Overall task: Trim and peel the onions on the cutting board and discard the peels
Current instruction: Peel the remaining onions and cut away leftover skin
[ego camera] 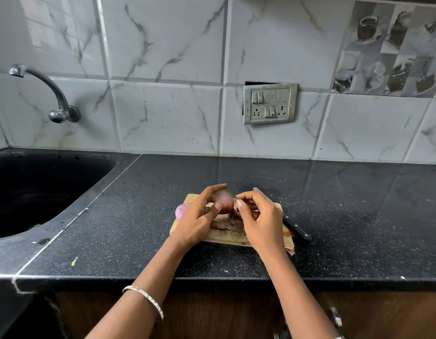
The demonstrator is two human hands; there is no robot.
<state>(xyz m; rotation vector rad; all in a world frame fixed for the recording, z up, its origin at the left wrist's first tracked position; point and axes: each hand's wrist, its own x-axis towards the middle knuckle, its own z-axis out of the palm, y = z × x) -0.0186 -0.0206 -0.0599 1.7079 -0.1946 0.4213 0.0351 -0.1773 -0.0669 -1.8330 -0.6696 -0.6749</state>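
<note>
A small wooden cutting board (225, 237) lies on the black counter. Above it my left hand (199, 216) holds a reddish onion (225, 203), which looks blurred. My right hand (259, 220) pinches at the onion's right side with thumb and fingertips. A peeled pale pink onion (181, 210) sits at the board's left edge, partly hidden behind my left hand. Dark red peel scraps (232, 223) lie on the board between my hands. A black-handled knife (289, 222) rests along the board's right edge, its blade pointing away from me.
A black sink (40, 189) is set into the counter at the left, with a metal tap (53, 94) on the wall above it. A switch panel (269, 104) is on the tiled wall. A loose peel (290, 248) lies at the board's near right corner.
</note>
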